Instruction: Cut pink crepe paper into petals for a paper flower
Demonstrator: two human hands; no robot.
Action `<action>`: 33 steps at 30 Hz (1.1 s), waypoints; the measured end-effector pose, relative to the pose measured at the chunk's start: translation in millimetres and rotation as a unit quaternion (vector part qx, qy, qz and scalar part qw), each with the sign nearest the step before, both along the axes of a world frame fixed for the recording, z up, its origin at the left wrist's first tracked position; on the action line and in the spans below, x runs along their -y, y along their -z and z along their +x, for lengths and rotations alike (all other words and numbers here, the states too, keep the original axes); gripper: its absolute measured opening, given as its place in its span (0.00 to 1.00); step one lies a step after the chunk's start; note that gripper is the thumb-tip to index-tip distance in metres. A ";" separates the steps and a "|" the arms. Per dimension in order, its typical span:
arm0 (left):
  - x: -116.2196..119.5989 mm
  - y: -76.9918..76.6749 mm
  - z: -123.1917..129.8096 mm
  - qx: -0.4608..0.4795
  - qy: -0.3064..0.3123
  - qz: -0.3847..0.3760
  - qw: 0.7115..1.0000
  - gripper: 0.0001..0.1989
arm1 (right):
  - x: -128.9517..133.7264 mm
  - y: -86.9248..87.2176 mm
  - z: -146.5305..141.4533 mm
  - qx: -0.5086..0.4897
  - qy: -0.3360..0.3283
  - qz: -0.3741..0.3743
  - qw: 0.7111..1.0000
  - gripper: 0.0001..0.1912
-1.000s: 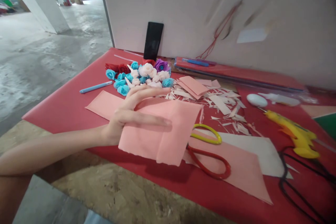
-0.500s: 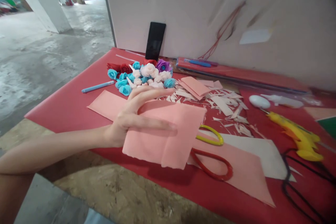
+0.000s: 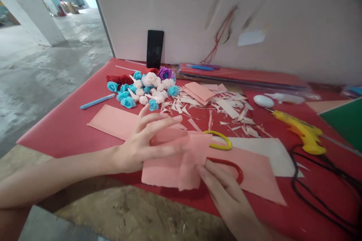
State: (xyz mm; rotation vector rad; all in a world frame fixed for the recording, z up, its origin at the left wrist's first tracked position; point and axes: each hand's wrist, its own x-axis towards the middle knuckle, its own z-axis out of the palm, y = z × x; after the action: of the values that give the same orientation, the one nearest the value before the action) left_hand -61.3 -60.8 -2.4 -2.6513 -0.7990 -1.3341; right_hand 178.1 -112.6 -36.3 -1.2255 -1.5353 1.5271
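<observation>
A creased piece of pink paper [image 3: 166, 171] is held above the red-covered table. My left hand [image 3: 147, 139] grips it from the left, fingers spread across its face. At its right edge, my right hand [image 3: 226, 192] pinches the paper between thumb and fingers. Behind the right hand lie scissors with a yellow handle loop [image 3: 229, 144] and a red handle loop [image 3: 240, 171], their blades hidden. They rest by a larger pink sheet [image 3: 263, 173] and a white sheet [image 3: 283, 158]. Another pink strip [image 3: 109, 122] lies beyond my left wrist.
Paper roses [image 3: 151, 80] in several colours, a blue pen [image 3: 97, 101], pale paper scraps [image 3: 229, 107] and folded pink pieces [image 3: 199, 92] lie farther back. A black phone [image 3: 155, 49] leans on the wall. At right are a yellow glue gun [image 3: 296, 128] and its black cable [image 3: 295, 186].
My right hand has come into view and taken hold of the paper's right edge. The paper has tilted and sits slightly lower, with its right part folded. The camera view has shifted.
</observation>
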 end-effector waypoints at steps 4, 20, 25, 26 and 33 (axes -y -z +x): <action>-3.9 -5.4 5.0 0.254 0.050 -0.271 0.927 0.25 | -10.8 -26.3 -12.1 0.079 0.054 0.074 0.993 0.15; 24.1 -13.0 31.5 0.304 -0.009 -0.672 0.675 0.08 | -27.8 -38.2 -29.4 0.192 0.013 0.378 0.905 0.17; 14.1 -11.0 26.5 0.352 0.017 -0.672 0.652 0.11 | -33.4 -40.7 -25.1 0.193 -0.022 0.291 0.937 0.16; 10.5 -12.4 23.8 0.367 0.035 -0.673 0.642 0.13 | -35.8 -43.6 -22.8 0.190 -0.036 0.261 0.946 0.16; -5.1 -16.9 8.6 0.202 0.129 -0.747 0.620 0.17 | -49.2 -57.9 -8.6 0.161 -0.196 0.200 0.946 0.14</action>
State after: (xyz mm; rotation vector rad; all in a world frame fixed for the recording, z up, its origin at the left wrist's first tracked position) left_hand -52.7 -55.7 14.5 -3.5481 -2.6705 -1.7739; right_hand 169.5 -63.4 21.5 -1.0021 -2.2845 1.1851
